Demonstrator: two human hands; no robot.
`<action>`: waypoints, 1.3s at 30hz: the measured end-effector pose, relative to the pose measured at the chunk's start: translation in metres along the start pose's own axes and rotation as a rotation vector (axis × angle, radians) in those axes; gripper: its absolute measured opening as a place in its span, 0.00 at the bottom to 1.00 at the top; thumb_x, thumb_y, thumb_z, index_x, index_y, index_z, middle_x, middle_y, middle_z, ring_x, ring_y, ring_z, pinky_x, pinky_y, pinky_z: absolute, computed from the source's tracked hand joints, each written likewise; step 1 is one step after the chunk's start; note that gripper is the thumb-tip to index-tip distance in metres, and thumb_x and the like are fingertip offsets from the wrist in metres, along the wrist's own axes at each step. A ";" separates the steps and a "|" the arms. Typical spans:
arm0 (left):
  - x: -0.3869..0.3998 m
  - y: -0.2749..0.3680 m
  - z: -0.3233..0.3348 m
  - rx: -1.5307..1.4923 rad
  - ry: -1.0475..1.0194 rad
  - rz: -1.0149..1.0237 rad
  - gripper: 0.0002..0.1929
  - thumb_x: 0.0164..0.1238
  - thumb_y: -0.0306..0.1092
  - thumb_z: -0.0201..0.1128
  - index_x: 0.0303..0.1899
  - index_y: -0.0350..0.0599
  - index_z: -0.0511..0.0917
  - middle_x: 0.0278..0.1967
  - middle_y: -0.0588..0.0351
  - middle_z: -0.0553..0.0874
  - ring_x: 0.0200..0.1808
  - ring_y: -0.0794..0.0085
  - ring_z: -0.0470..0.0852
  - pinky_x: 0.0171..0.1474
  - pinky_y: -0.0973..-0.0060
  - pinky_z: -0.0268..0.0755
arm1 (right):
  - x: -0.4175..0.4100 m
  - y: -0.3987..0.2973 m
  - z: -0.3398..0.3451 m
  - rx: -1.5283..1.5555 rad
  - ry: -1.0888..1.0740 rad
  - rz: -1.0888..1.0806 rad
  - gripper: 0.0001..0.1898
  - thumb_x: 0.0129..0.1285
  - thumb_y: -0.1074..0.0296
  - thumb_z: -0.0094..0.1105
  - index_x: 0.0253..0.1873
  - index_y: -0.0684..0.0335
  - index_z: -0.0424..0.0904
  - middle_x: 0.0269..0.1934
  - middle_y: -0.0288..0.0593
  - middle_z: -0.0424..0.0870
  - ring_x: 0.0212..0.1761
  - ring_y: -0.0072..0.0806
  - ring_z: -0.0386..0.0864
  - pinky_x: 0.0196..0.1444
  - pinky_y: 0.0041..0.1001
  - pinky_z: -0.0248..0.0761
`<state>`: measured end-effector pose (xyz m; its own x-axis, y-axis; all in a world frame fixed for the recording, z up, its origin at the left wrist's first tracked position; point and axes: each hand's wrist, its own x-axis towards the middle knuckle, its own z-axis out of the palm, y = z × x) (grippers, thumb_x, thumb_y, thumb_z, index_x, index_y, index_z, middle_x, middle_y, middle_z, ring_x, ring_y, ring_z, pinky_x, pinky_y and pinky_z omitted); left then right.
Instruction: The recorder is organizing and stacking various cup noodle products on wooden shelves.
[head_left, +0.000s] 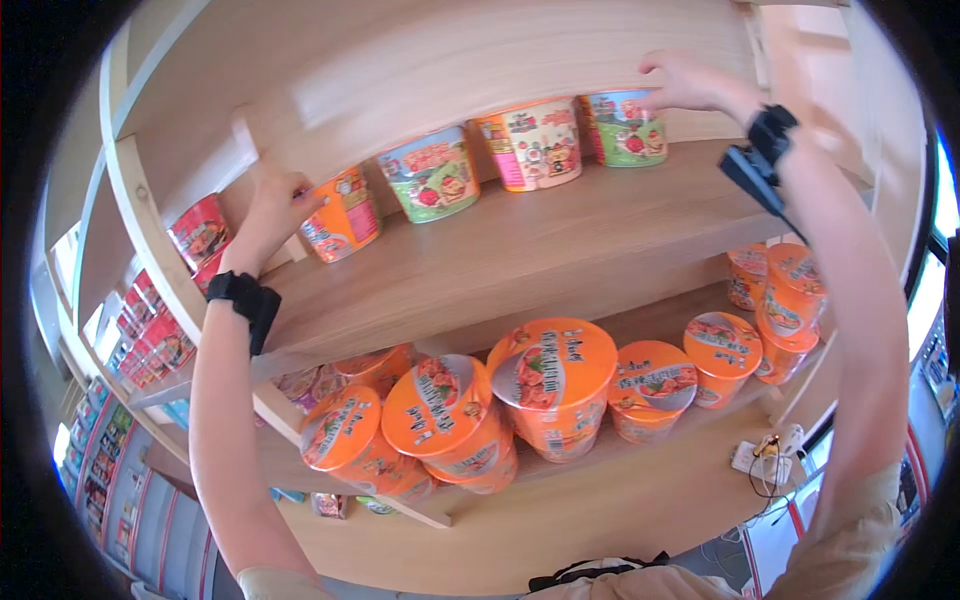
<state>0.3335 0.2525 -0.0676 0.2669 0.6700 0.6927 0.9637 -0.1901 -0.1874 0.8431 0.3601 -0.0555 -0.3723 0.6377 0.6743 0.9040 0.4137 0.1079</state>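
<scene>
Four paper tubs stand in a row on the upper wooden shelf (480, 232). My left hand (281, 202) is at the upper rim of the orange and pink tub (345, 217) at the row's left end; whether it grips the tub, I cannot tell. Beside that tub stand a blue and green tub (431, 176) and a cream and orange tub (536, 146). At the right end, my right hand (667, 79) is by the top edge of another blue and green tub (626, 131), its fingers apart and curved. Both wrists wear black straps with devices.
Orange-lidded instant noodle tubs (555, 382) crowd the lower shelf, some stacked. Red tubs (201, 232) stand beyond the wooden upright (146, 202) at left. A white power strip (761, 461) with plugs and cables is at lower right. Store shelving (120, 480) with goods appears at lower left.
</scene>
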 end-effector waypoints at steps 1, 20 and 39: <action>-0.002 -0.001 -0.002 0.014 -0.002 -0.009 0.09 0.62 0.31 0.61 0.38 0.36 0.82 0.32 0.43 0.85 0.36 0.57 0.84 0.41 0.68 0.75 | -0.009 -0.004 -0.008 0.055 -0.010 -0.007 0.33 0.54 0.48 0.68 0.59 0.65 0.74 0.55 0.55 0.78 0.59 0.43 0.75 0.59 0.35 0.70; 0.010 -0.004 -0.001 0.131 -0.126 -0.015 0.07 0.63 0.29 0.58 0.39 0.37 0.77 0.33 0.40 0.83 0.36 0.52 0.82 0.42 0.63 0.73 | -0.193 0.057 0.055 0.275 0.767 0.231 0.20 0.73 0.57 0.47 0.36 0.67 0.83 0.31 0.47 0.85 0.37 0.35 0.83 0.45 0.30 0.73; 0.019 0.047 -0.001 0.417 -0.065 -0.003 0.11 0.66 0.35 0.57 0.45 0.42 0.83 0.40 0.45 0.85 0.41 0.51 0.84 0.46 0.60 0.75 | -0.195 0.078 0.070 0.291 0.828 0.170 0.18 0.75 0.62 0.44 0.37 0.70 0.81 0.36 0.44 0.85 0.41 0.32 0.81 0.50 0.28 0.70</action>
<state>0.3839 0.2556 -0.0623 0.2510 0.7167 0.6506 0.8810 0.1094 -0.4603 0.9715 0.3133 -0.2296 0.1350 0.0784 0.9877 0.8023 0.5763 -0.1554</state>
